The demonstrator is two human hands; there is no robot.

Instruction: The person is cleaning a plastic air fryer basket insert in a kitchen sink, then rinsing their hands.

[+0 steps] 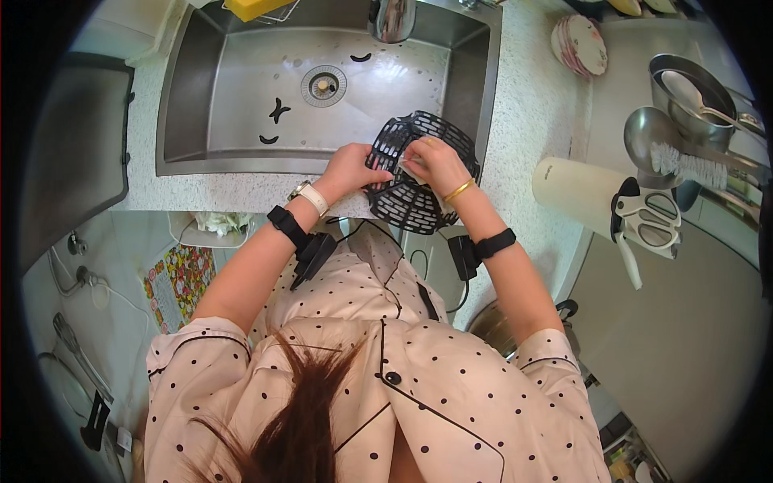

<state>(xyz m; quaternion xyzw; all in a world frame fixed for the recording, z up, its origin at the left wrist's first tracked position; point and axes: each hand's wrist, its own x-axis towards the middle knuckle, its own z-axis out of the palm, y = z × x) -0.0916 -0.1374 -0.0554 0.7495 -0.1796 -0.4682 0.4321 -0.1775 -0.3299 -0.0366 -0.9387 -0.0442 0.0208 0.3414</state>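
Note:
A round black slotted rack (416, 208) is held tilted over the front right edge of the stainless steel sink (253, 163). My left hand (353, 171) grips its left rim, thumb on top and fingers behind the slots. Above the rack's middle, my right hand (433, 166) pinches a white cloth or tissue (413, 171), part of which hangs below the palm against the rack. Small curved black pieces lie on the sink floor: one (360, 58) right of the drain (323, 86), another (269, 140) near the front, and a few touching one another (279, 111) at the left.
The faucet (392, 21) overhangs the sink's back, with a yellow sponge (253, 7) at back left. To the right stand stacked dishes (580, 45), a cream holder (574, 190) with scissors (652, 217), and metal pots with ladles (694, 96). A black-framed panel (78, 151) is at left.

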